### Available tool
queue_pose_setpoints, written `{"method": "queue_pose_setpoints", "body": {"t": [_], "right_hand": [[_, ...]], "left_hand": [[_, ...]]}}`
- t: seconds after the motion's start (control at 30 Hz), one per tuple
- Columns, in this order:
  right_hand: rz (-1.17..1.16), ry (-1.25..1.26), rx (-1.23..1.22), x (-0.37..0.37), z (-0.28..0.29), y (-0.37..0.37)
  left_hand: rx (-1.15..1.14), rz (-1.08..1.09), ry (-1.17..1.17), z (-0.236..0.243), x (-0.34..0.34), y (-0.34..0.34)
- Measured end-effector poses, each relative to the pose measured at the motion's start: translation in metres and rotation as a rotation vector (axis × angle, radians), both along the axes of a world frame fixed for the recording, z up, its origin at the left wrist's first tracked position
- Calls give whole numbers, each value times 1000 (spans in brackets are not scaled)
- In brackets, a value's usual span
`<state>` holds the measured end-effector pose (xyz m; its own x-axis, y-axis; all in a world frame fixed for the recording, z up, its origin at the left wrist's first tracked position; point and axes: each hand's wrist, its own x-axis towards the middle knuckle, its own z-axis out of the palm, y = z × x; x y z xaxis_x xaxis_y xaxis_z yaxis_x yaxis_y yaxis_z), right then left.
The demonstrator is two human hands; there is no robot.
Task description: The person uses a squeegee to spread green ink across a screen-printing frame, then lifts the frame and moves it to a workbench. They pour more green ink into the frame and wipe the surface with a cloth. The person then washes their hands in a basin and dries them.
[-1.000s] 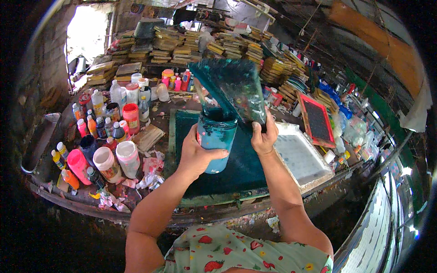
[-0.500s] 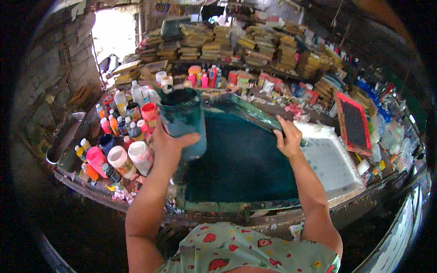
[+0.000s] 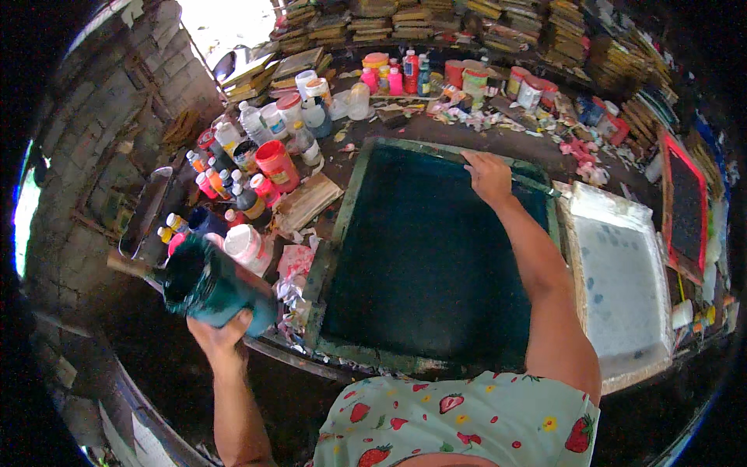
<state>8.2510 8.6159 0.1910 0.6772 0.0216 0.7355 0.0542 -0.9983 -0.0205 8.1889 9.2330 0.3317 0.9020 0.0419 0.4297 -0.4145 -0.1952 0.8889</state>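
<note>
My left hand [image 3: 222, 335] is wrapped around a large plastic jar [image 3: 245, 300], tilted with its mouth to the upper left. Dark green paint coats its mouth and inside. A brown wooden stick [image 3: 131, 266] juts out beyond the mouth; its other end is hidden. Before me lies a screen printing frame [image 3: 342, 214] with green-stained edges and a dark green mesh. On its far edge rests my right hand [image 3: 490, 177], fingers curled over the rim; the fingertips are partly hidden. The jar is left of the frame, apart from it, past the table's front edge.
Paint bottles and tubs [image 3: 276, 166] crowd the table's left side, beside a wooden block [image 3: 307, 204]. A white-framed screen [image 3: 622, 300] lies at the right, with a red-framed screen [image 3: 685, 206] leaning beyond it. Crumpled scraps [image 3: 587, 159] and stacked wooden frames [image 3: 389, 27] fill the back.
The jar has swung left and nearer me, from over the frame to beyond its left side, and tipped. My right hand's raised green-stained edge is down. The view has shifted too.
</note>
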Motion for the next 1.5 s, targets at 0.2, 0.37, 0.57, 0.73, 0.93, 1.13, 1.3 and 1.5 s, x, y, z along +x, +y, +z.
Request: {"method": "queue_pose_setpoints", "body": {"t": [0.2, 0.37, 0.57, 0.73, 0.93, 1.13, 1.3, 1.5], "right_hand": [[-29, 134, -18, 66, -47, -25], [-17, 190, -52, 83, -73, -34], [-14, 299, 83, 98, -66, -25], [28, 548, 203, 107, -35, -43], [228, 773, 241, 59, -14, 4], [521, 687, 130, -57, -3, 114], [485, 700, 130, -151, -3, 191], [216, 922, 258, -229, 17, 249]], "left_hand": [[-51, 163, 38, -20, -45, 38], [-118, 203, 58, -20, -58, 31], [-47, 207, 73, -24, -55, 34], [-108, 127, 18, -35, -48, 40], [-137, 140, -86, -48, -70, 66], [-209, 134, -71, -72, -76, 113], [-308, 2, -38, -79, -61, 143], [-330, -138, -43, -98, -39, 184]]}}
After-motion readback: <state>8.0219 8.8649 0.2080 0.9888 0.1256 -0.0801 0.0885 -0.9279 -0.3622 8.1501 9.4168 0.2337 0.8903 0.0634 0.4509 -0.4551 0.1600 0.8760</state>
